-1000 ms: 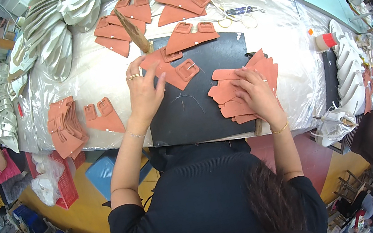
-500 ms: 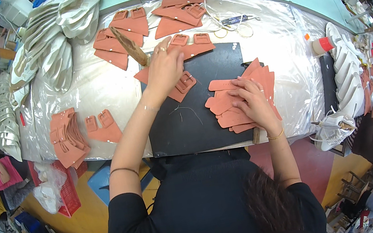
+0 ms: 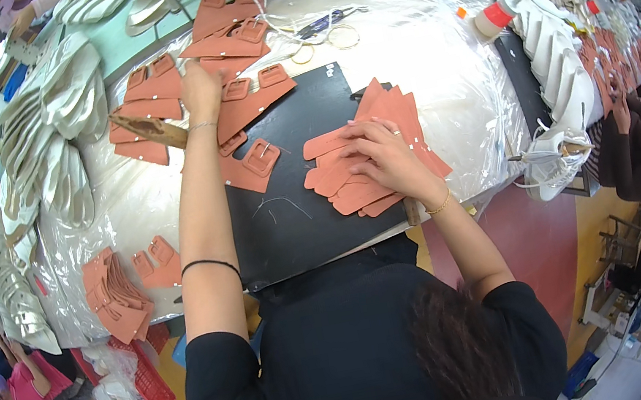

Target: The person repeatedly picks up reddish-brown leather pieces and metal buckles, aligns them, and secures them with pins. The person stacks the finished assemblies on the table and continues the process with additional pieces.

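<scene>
The left hand [image 3: 201, 97] is resting among the buckled pieces [image 3: 228, 43] toward the far edge of the worktop [image 3: 444, 75], beside a wooden stick [image 3: 154, 132]; whether its fingers are pinching anything I cannot tell. The right hand [image 3: 385, 154] is lying over the straps [image 3: 338, 178], which are fanning across the right edge of the mat [image 3: 292, 231], near the worktop's near edge; its fingers are spreading loosely, not visibly closing on any strap. The straps are looking light, thin and bendy, probably prone to sliding over one another, so their rounded left tips are likely offering the best hold. The buckled pieces are seeming soft below stiffer buckles, inviting a flat pinch beside the frame.
</scene>
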